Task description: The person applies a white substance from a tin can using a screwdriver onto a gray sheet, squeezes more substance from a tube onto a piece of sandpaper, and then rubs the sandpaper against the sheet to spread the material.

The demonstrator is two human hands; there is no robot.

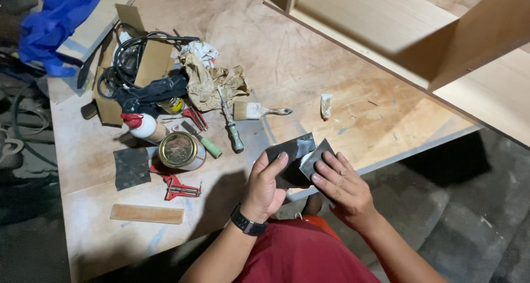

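- right now we hold a dark sheet of sandpaper (292, 156) in both hands, just off the near edge of the worktop (331, 78), above our lap.
- our left hand (265, 186) is closed on the sheet's left part, thumb on top and fingers curled under it.
- our right hand (339, 186) lies with fingers nearly straight and close together, pressing on the sheet's right part, which bends up at a fold.
- we judge the sheet light, thin and floppy, rough on one face, easy to crease or tear; it is best taken flat between thumb and fingers near an edge.
- on the worktop, towards its left side, lie a round tin (179, 150) with a metal lid, a second dark sheet (131, 167) by the near edge, a red clamp (179, 189) and a small wooden strip (146, 213).
- further in lie a paintbrush (256, 110), a crumpled brown rag (212, 84) and a coiled black cable (130, 56).
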